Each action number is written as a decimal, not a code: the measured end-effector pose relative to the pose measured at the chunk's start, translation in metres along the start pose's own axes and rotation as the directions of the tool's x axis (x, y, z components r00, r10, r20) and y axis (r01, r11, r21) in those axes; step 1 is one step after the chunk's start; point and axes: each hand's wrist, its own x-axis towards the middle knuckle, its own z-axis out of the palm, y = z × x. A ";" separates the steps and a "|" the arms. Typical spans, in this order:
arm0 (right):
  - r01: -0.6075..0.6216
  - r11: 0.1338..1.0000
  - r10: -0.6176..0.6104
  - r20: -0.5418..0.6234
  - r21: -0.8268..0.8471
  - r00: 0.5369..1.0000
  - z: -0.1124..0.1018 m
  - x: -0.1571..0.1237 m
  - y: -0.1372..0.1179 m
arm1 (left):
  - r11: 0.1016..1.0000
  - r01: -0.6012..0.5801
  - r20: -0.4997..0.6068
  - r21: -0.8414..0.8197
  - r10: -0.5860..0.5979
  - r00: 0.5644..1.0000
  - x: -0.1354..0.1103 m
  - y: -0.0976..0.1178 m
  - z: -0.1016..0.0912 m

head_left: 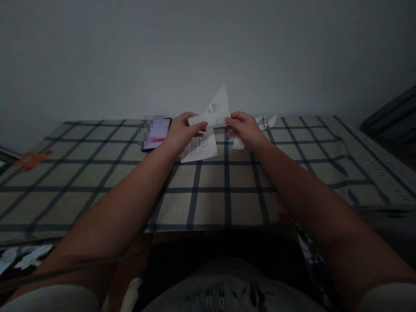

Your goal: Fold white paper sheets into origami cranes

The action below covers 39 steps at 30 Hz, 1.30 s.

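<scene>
Above the table, both my hands hold a folded sheet of white paper point(218, 106) with some print on it. One corner of it points up and away from me. My left hand point(182, 133) grips its left end, thumb on top and fingers beneath. At the right end, my right hand point(245, 128) pinches the paper's lower edge between thumb and fingers. A printed sheet point(204, 149) lies on the cloth below my left hand, partly covered by it. Just past my right hand sits a folded paper figure point(268, 123) with pointed tips.
A tablet or phone with a lit screen point(159, 132) lies left of my left hand, partly pixelated. The table wears a checked tablecloth point(211, 190). An orange item point(34, 159) is at the far left, and a grey wall point(208, 52) rises behind the table.
</scene>
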 end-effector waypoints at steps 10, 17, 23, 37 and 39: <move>0.042 0.999 -0.042 0.061 0.013 0.997 -0.006 0.005 0.007 | 0.977 0.211 0.180 -0.044 -0.200 0.963 -0.003 -0.004 -0.002; 0.023 1.000 -0.022 0.056 -0.017 0.998 -0.002 -0.001 -0.001 | 0.973 0.227 0.267 -0.032 -0.210 0.940 -0.003 -0.005 -0.004; -0.021 0.999 0.020 -0.009 -0.030 1.000 0.004 -0.005 -0.008 | 0.976 0.213 0.187 -0.050 -0.201 0.962 -0.003 -0.004 -0.001; -0.128 0.992 0.128 0.025 -0.019 0.991 0.006 -0.005 -0.009 | 0.958 0.246 0.321 -0.147 -0.189 0.928 -0.005 -0.008 0.002; -0.128 0.992 0.128 0.022 -0.024 0.992 0.006 -0.005 -0.010 | 0.952 0.255 0.336 -0.168 -0.188 0.923 -0.004 -0.009 0.003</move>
